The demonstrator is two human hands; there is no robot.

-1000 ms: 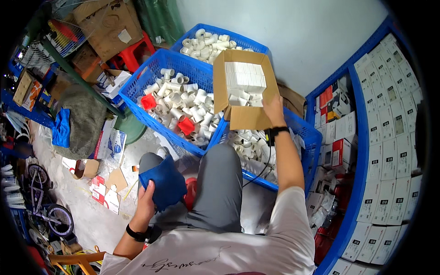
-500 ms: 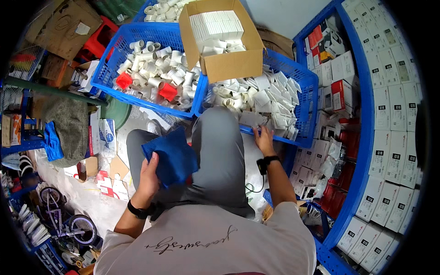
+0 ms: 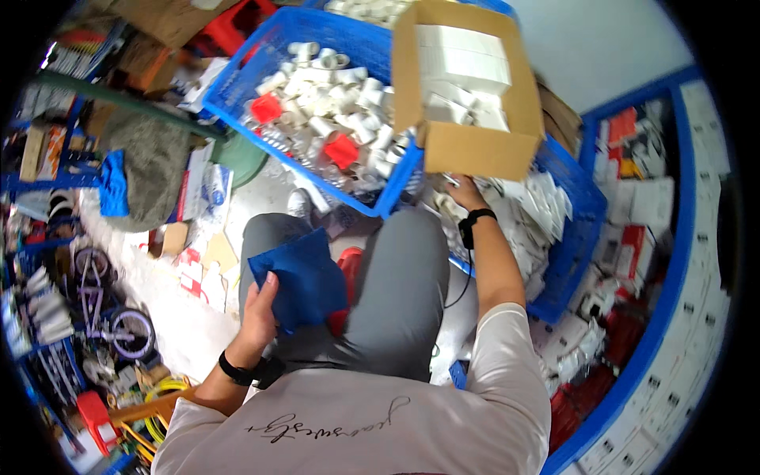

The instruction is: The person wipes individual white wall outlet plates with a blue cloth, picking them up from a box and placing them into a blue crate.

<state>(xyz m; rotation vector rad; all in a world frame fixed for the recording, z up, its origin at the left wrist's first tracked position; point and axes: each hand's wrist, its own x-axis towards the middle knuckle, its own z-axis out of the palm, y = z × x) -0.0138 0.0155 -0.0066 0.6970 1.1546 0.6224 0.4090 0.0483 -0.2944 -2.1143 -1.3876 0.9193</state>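
My left hand [image 3: 260, 313] grips a folded blue cloth [image 3: 305, 281], its thumb on top, just over my left thigh. Out ahead, my right hand [image 3: 465, 194] is in the right blue basket [image 3: 584, 237], close under the front of an open cardboard box [image 3: 479, 150]. Its fingers are bent around something small and pale that I cannot make out. Around it lie white pipe fittings [image 3: 447, 204] and flat white plates [image 3: 546, 207]. Inside the box are stacked white plates [image 3: 463, 59].
Left of the box, another blue basket [image 3: 237, 83] holds white pipe fittings [image 3: 348, 99] and red pieces [image 3: 342, 149]. Blue shelving [image 3: 673, 237] with boxed goods runs along the right. A small bicycle [image 3: 131, 332] and flattened cardboard [image 3: 218, 245] are on the left.
My right hand has moved forward from the right basket's near rim into it, near the cardboard box. The view has shifted. My left hand keeps holding the blue cloth.
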